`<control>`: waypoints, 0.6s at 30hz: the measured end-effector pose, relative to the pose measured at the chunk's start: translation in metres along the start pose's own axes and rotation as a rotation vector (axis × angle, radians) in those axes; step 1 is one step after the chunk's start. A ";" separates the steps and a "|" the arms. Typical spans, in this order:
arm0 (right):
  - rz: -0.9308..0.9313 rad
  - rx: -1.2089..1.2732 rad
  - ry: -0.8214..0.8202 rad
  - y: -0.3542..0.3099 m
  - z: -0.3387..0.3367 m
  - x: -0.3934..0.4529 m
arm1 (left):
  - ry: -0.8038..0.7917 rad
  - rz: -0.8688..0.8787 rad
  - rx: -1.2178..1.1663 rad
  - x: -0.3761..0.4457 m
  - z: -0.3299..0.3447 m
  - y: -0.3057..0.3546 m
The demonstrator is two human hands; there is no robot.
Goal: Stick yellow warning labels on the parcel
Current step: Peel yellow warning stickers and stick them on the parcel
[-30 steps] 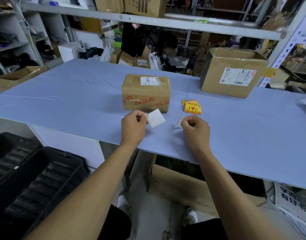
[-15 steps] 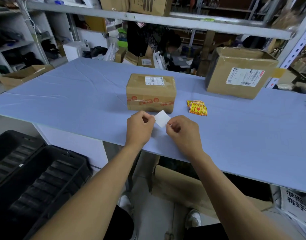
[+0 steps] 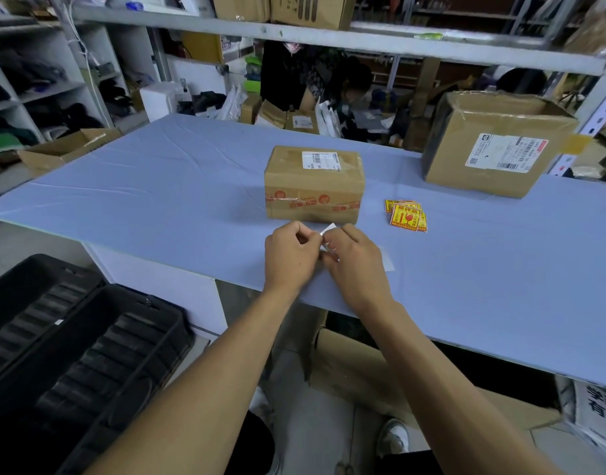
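A small brown parcel (image 3: 314,185) with a white shipping label and red printed tape stands on the blue table (image 3: 157,200). To its right lies a small pile of yellow warning labels (image 3: 406,216). Just in front of the parcel, my left hand (image 3: 289,257) and my right hand (image 3: 354,260) meet, both pinching a small label sheet (image 3: 328,231) whose white back faces me. Most of that sheet is hidden by my fingers. A pale slip of backing paper (image 3: 387,260) lies on the table beside my right hand.
A larger brown box (image 3: 497,144) sits at the table's back right. A black plastic crate (image 3: 72,354) is on the floor at my left. Cardboard (image 3: 363,375) lies under the table. A person works behind the table among shelves.
My right hand moved left from the table and joined my left hand on the white-backed sheet. The two hands now touch, and the sheet is mostly covered.
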State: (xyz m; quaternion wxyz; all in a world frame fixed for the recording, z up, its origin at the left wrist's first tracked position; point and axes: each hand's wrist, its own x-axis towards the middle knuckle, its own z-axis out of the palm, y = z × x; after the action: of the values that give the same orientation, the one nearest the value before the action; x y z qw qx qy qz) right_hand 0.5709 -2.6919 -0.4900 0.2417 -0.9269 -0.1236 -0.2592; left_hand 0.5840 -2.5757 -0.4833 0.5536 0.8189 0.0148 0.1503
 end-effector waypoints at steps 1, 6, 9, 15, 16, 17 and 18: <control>0.003 0.004 0.001 0.001 0.000 0.002 | -0.007 0.003 0.003 0.000 0.000 0.000; -0.047 -0.055 0.021 0.005 0.000 0.006 | -0.022 -0.003 -0.018 0.002 0.000 -0.002; 0.062 0.068 0.044 0.010 -0.004 0.006 | 0.009 -0.061 -0.170 0.003 -0.001 -0.004; 0.426 0.664 0.028 0.022 -0.026 0.012 | -0.053 0.057 -0.064 0.009 0.000 -0.006; 0.422 0.690 0.005 0.024 -0.028 0.012 | -0.093 0.063 -0.052 0.009 0.000 -0.007; 0.413 0.700 -0.016 0.025 -0.030 0.011 | -0.119 0.074 -0.040 0.010 0.000 -0.008; 0.402 0.701 -0.032 0.028 -0.030 0.011 | -0.129 0.086 -0.027 0.010 -0.001 -0.009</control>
State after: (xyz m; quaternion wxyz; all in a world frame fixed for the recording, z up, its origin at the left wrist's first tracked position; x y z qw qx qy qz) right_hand 0.5774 -2.7297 -0.4721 0.5870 -0.7980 -0.0246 -0.1344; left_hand 0.5951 -2.5695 -0.4888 0.5575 0.8192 -0.0581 0.1210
